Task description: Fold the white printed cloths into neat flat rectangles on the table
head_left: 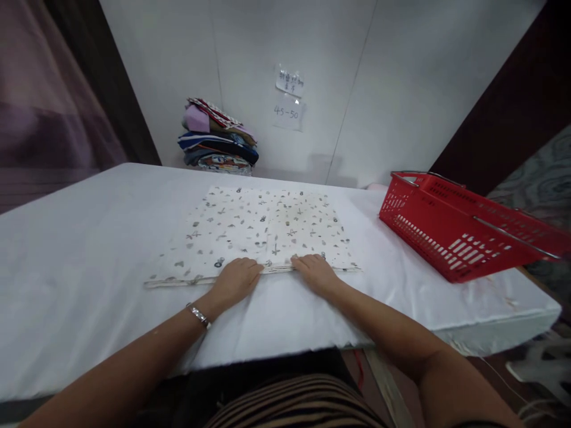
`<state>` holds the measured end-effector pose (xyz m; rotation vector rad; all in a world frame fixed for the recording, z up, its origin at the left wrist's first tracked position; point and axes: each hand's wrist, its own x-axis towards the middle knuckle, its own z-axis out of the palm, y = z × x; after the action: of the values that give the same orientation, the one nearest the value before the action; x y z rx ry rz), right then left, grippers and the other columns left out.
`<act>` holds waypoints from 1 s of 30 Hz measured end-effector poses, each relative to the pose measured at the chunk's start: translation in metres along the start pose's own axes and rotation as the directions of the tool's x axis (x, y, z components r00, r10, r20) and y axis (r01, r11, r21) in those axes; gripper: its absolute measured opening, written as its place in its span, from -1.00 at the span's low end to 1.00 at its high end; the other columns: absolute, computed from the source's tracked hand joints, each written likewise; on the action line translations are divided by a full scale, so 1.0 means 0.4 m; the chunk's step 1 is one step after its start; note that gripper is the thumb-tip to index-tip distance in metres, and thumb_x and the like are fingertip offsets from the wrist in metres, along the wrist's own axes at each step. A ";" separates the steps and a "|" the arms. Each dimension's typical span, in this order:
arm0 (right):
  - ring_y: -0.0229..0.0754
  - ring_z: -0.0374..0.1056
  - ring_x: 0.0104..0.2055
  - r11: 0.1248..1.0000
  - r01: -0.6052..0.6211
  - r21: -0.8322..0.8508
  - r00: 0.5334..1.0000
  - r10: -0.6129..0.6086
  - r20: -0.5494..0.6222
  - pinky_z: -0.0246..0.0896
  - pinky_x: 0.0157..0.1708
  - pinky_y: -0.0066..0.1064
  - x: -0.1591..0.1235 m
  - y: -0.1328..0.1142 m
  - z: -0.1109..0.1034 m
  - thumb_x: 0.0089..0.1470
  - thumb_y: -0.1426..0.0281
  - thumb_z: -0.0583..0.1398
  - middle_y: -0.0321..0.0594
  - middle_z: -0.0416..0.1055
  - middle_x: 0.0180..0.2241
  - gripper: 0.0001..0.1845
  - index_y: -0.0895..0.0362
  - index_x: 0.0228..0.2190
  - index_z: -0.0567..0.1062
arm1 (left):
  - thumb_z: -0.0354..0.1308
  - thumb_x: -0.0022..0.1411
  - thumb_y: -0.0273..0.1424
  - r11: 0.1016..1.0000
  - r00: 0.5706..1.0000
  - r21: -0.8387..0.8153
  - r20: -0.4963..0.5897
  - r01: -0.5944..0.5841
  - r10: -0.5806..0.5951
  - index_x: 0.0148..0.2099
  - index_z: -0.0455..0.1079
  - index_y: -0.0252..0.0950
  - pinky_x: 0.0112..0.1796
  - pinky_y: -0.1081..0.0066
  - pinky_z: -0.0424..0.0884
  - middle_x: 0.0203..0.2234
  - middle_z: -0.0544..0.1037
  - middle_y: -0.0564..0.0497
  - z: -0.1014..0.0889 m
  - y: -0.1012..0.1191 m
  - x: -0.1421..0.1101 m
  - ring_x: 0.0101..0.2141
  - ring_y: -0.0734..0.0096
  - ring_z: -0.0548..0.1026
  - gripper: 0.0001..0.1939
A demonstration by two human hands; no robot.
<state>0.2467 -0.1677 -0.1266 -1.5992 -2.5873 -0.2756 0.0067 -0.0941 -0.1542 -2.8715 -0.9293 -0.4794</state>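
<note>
A white cloth with a small printed pattern (232, 229) lies spread on the white-covered table, its near edge gathered in a narrow, layered fold. Left of the fold's middle, my left hand (238, 278) has its fingers curled over that edge. My right hand (314, 273) grips the same edge a little farther right, fingers bent down onto it. Both thumbs and the undersides of the fingers are hidden. A metal watch or bracelet (198, 315) circles my left wrist.
A red plastic basket (419, 226) with metal handles stands on the table's right side. Several folded fabrics (218, 139) are stacked against the wall at the back. Handwritten paper signs (289, 113) hang on the wall. The white table cover (111, 249) reaches the front edge near my body.
</note>
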 end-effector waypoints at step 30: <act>-0.09 0.25 -0.14 0.934 -0.348 -0.084 0.928 0.330 -0.174 0.10 -0.17 -0.29 -0.235 0.254 -0.017 0.06 0.62 -0.02 -0.06 0.40 -0.19 -0.66 0.14 -0.23 0.47 | -0.12 0.26 -0.52 0.997 0.992 0.045 -0.104 -0.067 0.071 -0.21 0.38 -0.28 -0.37 0.38 0.32 -0.38 0.49 -0.04 -0.025 -0.002 0.006 -0.37 0.35 0.42 -0.75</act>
<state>0.3794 -0.2071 -0.1249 -1.9396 -2.1653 -0.5048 0.0053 -0.0942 -0.1439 -2.8003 -0.8107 -0.5914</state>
